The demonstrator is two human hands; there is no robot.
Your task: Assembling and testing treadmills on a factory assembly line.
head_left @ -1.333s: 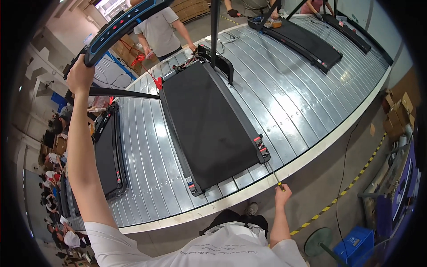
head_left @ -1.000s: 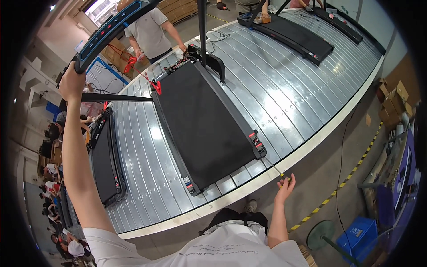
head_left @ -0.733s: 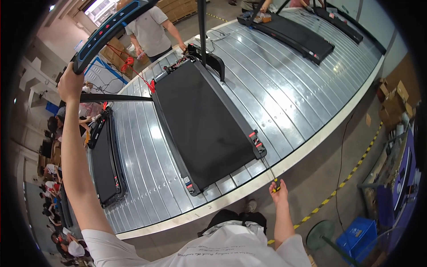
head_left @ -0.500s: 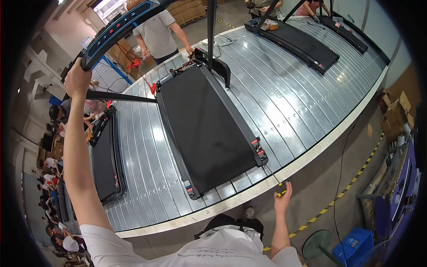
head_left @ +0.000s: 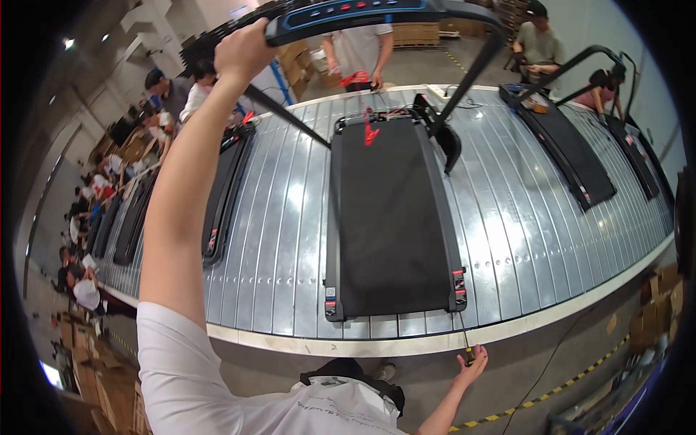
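At the conveyor's near edge, the treadmill [head_left: 395, 225] now sat square before the person.
The left hand [head_left: 243, 51] kept its grip closed round the raised console handlebar [head_left: 348, 11], as before; the right hand [head_left: 470, 360], low by the slatted conveyor [head_left: 507, 239], pinched a small yellow-black tool [head_left: 469, 355]. The view had swung frontward, so the work looked ongoing.

black treadmill belt [head_left: 391, 217] with a red clip [head_left: 370, 134] on silver ribbed conveyor [head_left: 290, 239]; blue-and-black console [head_left: 348, 13] with red buttons; white sleeve [head_left: 174, 362]; yellow-black striped floor tape [head_left: 551, 395].
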